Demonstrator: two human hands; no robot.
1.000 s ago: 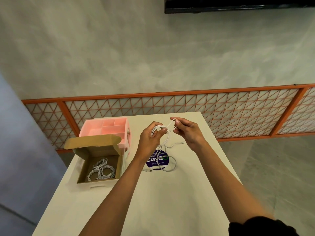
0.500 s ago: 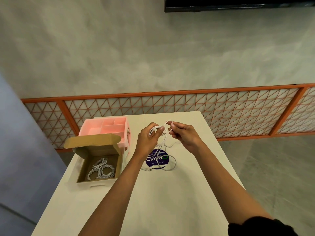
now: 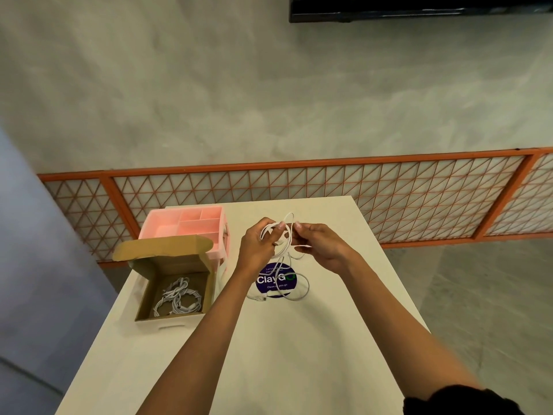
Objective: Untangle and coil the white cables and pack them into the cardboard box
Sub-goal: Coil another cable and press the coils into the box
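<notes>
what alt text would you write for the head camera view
Two bare hands hold a thin white cable above a pale table: the left hand grips its loops, the right hand pinches a strand. To the left, an open brown cardboard box holds coiled white cables, beside a pink plastic organiser.

We're seeing a grey mottled wall (image 3: 209,85) filling the upper half of the frame. A black screen edge (image 3: 419,9) is showing at upper right. An orange-framed lattice panel (image 3: 329,187) with pale backing is running left to right across the middle. A white table (image 3: 284,354) is stretching from bottom centre up toward it. Grey mottled floor (image 3: 493,310) is showing at lower right. A flat blue-grey surface (image 3: 33,265) is taking the lower left; we're not telling wall from floor there. Light is falling soft, even.
</notes>
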